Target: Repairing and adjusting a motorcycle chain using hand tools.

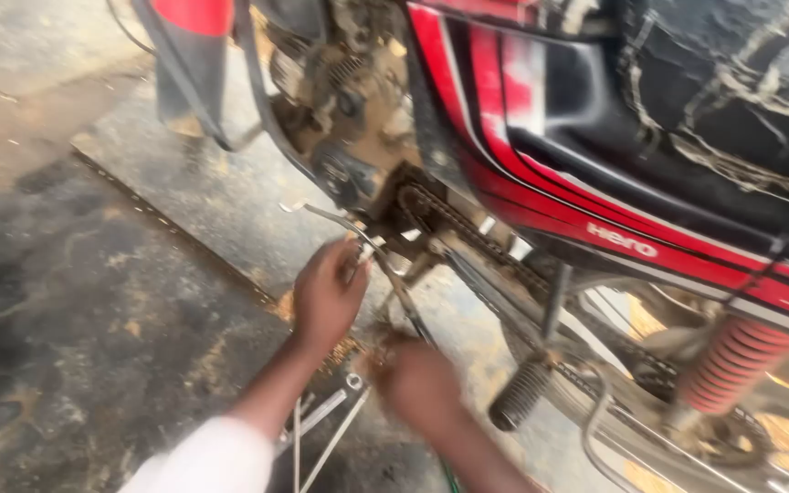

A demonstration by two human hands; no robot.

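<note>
A red and black motorcycle (595, 137) stands over the ground, its dusty engine (349, 100) and drive chain (449, 215) exposed. My left hand (326, 292) is closed around a thin metal lever (340, 222) that sticks out below the engine. My right hand (417, 383) is blurred and grips a long dark tool (404, 297) that runs up toward the chain area. The tool's tip is hidden behind my left hand.
Several spanners (326, 415) lie on the ground under my arms. A black footpeg (518, 397) hangs just right of my right hand. A red shock spring (732, 361) sits at the right. The ground is stained concrete (93, 319) with sawdust patches.
</note>
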